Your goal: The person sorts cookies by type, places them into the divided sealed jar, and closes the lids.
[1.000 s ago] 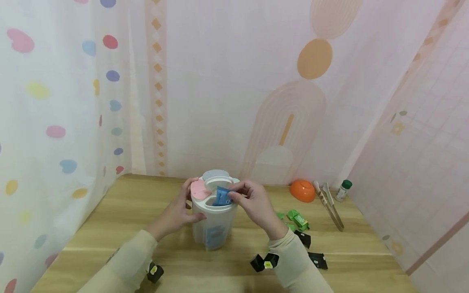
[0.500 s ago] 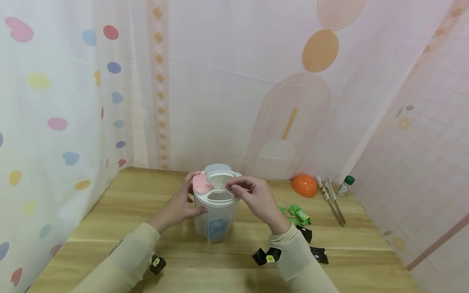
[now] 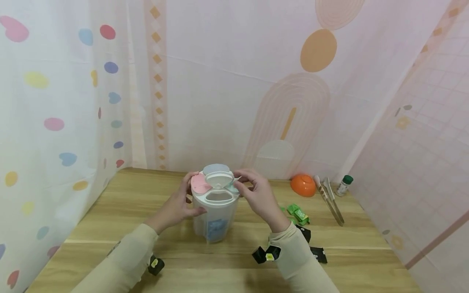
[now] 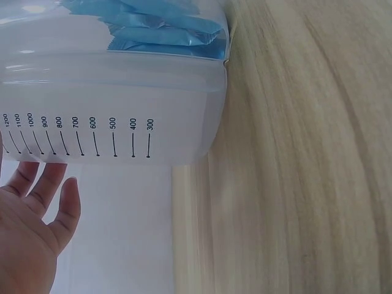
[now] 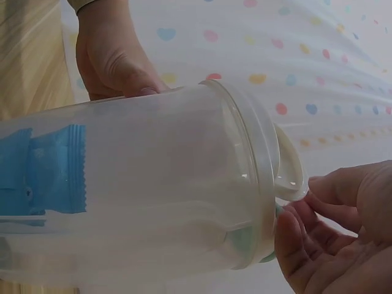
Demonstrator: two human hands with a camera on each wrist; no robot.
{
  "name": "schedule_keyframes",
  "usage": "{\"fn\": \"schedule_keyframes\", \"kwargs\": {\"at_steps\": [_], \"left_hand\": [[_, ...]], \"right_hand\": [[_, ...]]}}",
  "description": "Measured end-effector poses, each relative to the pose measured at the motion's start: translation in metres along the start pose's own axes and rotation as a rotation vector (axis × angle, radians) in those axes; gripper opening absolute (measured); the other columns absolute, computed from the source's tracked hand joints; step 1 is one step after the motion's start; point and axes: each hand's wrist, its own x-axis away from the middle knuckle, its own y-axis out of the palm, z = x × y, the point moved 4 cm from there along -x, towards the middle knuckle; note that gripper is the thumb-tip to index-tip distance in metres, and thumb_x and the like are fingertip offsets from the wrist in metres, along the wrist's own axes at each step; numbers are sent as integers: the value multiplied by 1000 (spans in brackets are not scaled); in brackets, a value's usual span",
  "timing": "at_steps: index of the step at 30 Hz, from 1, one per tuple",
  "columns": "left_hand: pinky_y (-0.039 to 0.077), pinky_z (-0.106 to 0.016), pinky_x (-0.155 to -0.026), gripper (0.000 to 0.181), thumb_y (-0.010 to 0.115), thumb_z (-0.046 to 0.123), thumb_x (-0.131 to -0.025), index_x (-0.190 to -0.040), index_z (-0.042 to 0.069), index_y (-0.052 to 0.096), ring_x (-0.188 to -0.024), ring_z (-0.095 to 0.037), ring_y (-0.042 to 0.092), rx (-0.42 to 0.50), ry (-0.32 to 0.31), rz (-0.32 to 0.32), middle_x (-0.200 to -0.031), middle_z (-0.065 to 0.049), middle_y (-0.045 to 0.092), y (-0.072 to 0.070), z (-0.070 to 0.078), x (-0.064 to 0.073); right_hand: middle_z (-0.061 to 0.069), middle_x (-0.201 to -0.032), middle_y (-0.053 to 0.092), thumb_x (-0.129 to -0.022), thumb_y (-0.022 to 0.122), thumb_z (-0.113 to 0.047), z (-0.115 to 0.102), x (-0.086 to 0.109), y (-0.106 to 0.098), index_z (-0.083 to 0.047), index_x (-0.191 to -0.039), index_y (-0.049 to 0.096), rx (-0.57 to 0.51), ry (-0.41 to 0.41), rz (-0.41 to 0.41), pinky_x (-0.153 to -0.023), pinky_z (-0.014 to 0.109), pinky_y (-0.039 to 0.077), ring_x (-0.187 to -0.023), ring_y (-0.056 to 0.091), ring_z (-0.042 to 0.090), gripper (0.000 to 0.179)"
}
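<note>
A clear plastic storage container (image 3: 226, 211) with a white lid stands upright on the table. My left hand (image 3: 178, 205) grips it from the left, fingers behind and thumb in front. At the lid's right side my right hand (image 3: 260, 199) pinches a pale green flap (image 3: 233, 187) between thumb and forefinger. The pink flap (image 3: 200, 184) lies shut on the left. An oval hole shows at the lid's front, with a white flap (image 5: 293, 165) raised behind it. Blue packets (image 4: 165, 27) lie low inside one compartment. Measuring marks run along the wall in the left wrist view.
Green packets (image 3: 299, 213) and black packets (image 3: 318, 254) lie right of my right forearm. Farther back are an overturned orange bowl (image 3: 303, 185), tongs (image 3: 331, 203) and a green-capped bottle (image 3: 344, 185). A patterned curtain (image 3: 220, 81) closes the table's back and sides.
A blue packet that my right hand held over the front hole has dropped into the container. My right hand has since moved to the lid's right side. The left hand keeps its grip.
</note>
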Motion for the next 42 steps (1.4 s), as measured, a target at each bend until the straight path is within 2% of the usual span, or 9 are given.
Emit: {"fn": "schedule_keyframes", "kwargs": {"at_steps": [7,10,14,18,23,27,30,34,42], "left_hand": [[52,-43,-78,107,93,27,-75,-153,25,20,-100,-22,55,4,-3,-4,-134,-9,56,-1,0,0],[51,-44,-79,105,89,41,-77,-154,24,20,-103,-24,55,-35,8,-15,-133,-9,54,-5,2,2],[46,-63,-91,99,62,74,-82,-154,16,24,-122,-37,47,-132,71,-10,-139,-18,45,-16,14,6],[33,-72,-98,96,38,81,-88,-150,9,36,-132,-43,32,-187,133,52,-143,-22,35,-27,36,6],[35,-66,-99,72,51,66,-97,-144,11,51,-131,-36,38,-193,271,84,-144,-14,42,-25,67,2],[32,-61,-98,48,62,53,-97,-131,19,64,-127,-31,41,-222,368,70,-138,-7,51,-19,77,5],[29,-58,-97,33,72,38,-93,-122,22,71,-126,-29,42,-240,397,93,-133,-4,56,-19,76,10],[28,-55,-97,33,78,20,-86,-119,23,74,-128,-27,44,-231,413,136,-131,-2,58,-20,75,12],[33,-53,-95,23,81,16,-86,-108,22,77,-125,-27,48,-226,397,167,-125,0,62,-12,79,5]], "right_hand": [[10,-114,70,-98,66,-5,-1,2,0,-2,-121,72,108,-51,0,-75,28,54,-99,62,23,24],[9,-111,71,-98,67,-6,1,1,2,-3,-120,72,108,-55,-2,-84,33,55,-100,63,23,23],[8,-110,72,-98,66,-7,4,1,4,-3,-121,72,95,-49,-13,-92,40,53,-103,64,22,24],[9,-113,72,-99,66,-8,7,1,5,-3,-121,72,85,-51,-15,-96,46,51,-106,64,24,24],[6,-116,71,-99,66,-11,9,6,3,-6,-118,74,123,-77,-34,-94,46,52,-108,62,23,21],[4,-115,72,-99,65,-12,9,8,3,-8,-107,77,167,-166,-74,-97,43,50,-113,59,22,15],[3,-115,73,-98,66,-11,8,9,5,-8,-99,78,180,-236,-109,-101,44,48,-117,58,23,13],[3,-116,71,-97,67,-10,8,8,6,-8,-94,78,207,-288,-136,-101,44,47,-118,55,23,12],[7,-128,66,-99,64,-7,14,13,-2,-9,-100,75,243,-315,-148,-106,49,42,-126,51,27,11]]}}
